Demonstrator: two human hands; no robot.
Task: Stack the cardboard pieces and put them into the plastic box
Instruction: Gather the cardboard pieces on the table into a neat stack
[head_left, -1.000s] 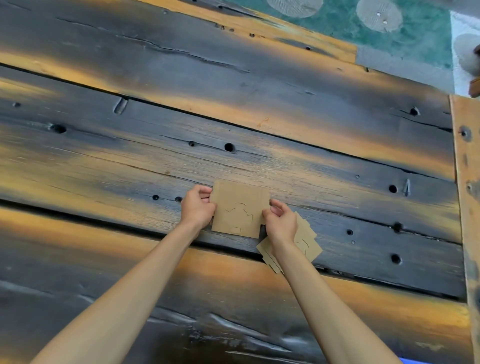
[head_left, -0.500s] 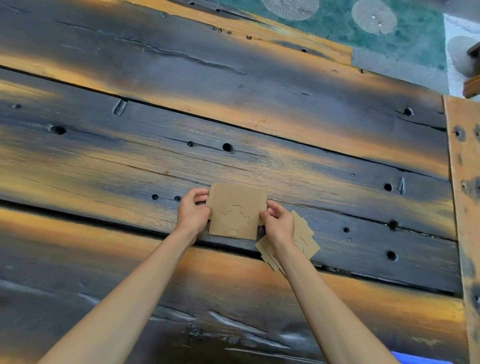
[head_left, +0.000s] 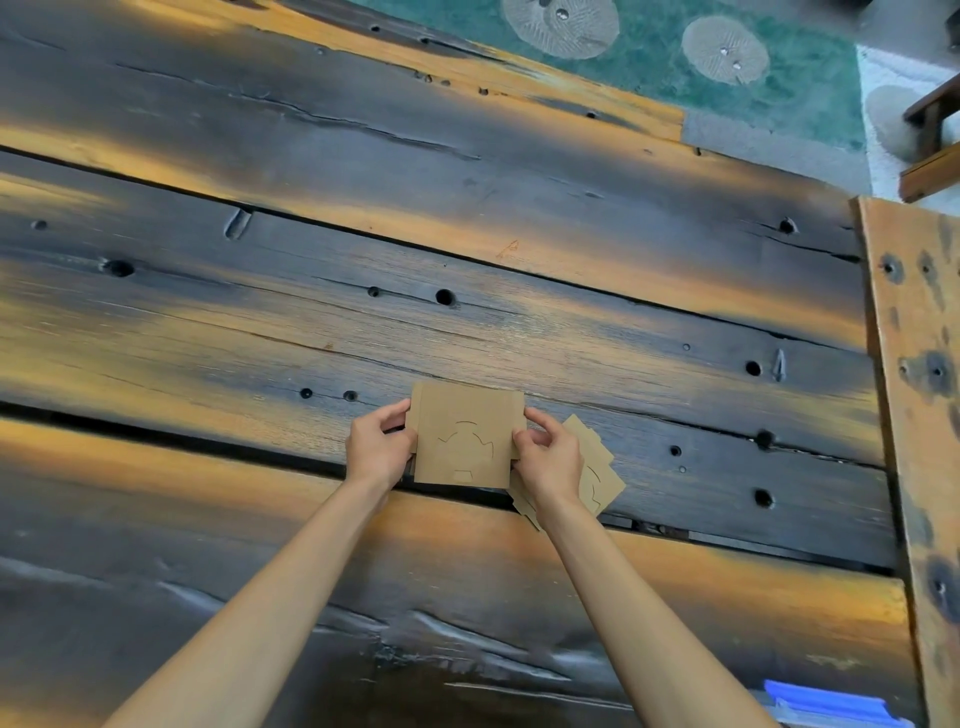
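Now, going left to right: the left hand (head_left: 378, 448) pinches the nine-o'clock edge of a small cardboard stack (head_left: 465, 436), thumb on top and fingers curled beneath. That stack sits flat over the dark gap between two planks of the wooden table (head_left: 467, 208), and its top sheet carries a gear-shaped cut line. A lower sheet peeks out past the left and right edges, so the pile is not yet square. At three o'clock the right hand (head_left: 549, 457) grips the opposite edge with curled fingers. Just beyond it, toward four o'clock, loose cardboard pieces (head_left: 602, 480) lie fanned and partly hidden under the wrist. Far off at five o'clock, a blue plastic box (head_left: 831, 704) shows only its corner. To do this step well, I would squeeze both sides inward evenly and tap the edges flush before adding the fanned sheets.
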